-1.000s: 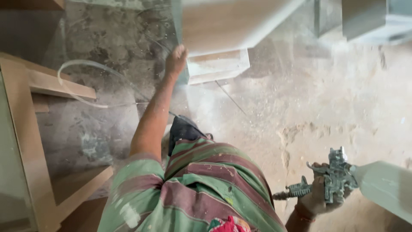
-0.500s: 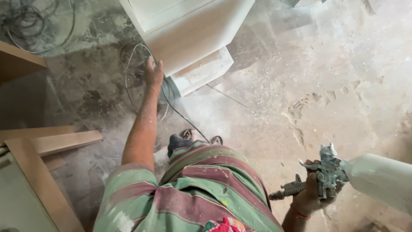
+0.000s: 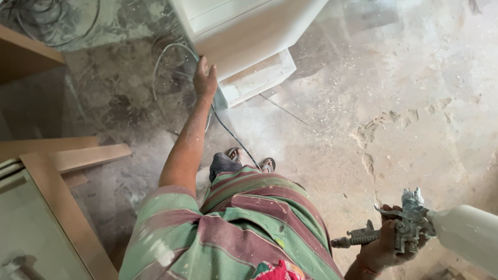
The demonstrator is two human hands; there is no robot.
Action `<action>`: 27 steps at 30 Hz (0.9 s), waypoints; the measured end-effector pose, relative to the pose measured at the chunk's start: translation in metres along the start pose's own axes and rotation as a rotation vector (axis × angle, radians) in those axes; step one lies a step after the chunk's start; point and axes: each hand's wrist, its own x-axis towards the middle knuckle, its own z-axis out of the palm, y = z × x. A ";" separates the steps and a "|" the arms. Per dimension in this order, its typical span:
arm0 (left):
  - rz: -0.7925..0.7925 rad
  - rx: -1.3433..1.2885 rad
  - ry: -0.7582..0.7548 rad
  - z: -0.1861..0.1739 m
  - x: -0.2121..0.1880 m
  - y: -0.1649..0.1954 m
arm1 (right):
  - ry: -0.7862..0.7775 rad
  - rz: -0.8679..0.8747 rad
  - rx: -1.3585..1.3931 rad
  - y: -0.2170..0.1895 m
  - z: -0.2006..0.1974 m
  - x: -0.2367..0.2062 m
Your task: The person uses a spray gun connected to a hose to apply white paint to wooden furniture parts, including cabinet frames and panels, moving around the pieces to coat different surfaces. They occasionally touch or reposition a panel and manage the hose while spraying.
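The left hand (image 3: 205, 79) is pressing flat, fingers spread, against the lower edge of the white cabinet (image 3: 249, 31), which is tilting up off the dusty floor (image 3: 363, 103); since a second ago the cabinet is sitting further left and nearer, so the hand is steadying or turning it. The right hand (image 3: 384, 246) is staying low at the right, fingers wrapped round the spray gun (image 3: 410, 223), trigger untouched as before.

Place: a furniture-finishing workshop.
Floor: rough, dusty grey concrete floor (image 3: 425, 103), pitted and whitened with overspray.
Work piece: white-coated wooden cabinet (image 3: 249, 36) standing on it.
Stock: bare brown wooden boards and frames (image 3: 67, 155) stacked at the side.
Tool: metal spray gun with a white cup (image 3: 415, 228).
Lines: thin hoses and cables (image 3: 171, 57) coiled on the ground.
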 end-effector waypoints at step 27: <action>-0.026 0.192 0.049 -0.017 0.018 0.004 | -0.013 0.010 -0.025 -0.001 0.009 -0.005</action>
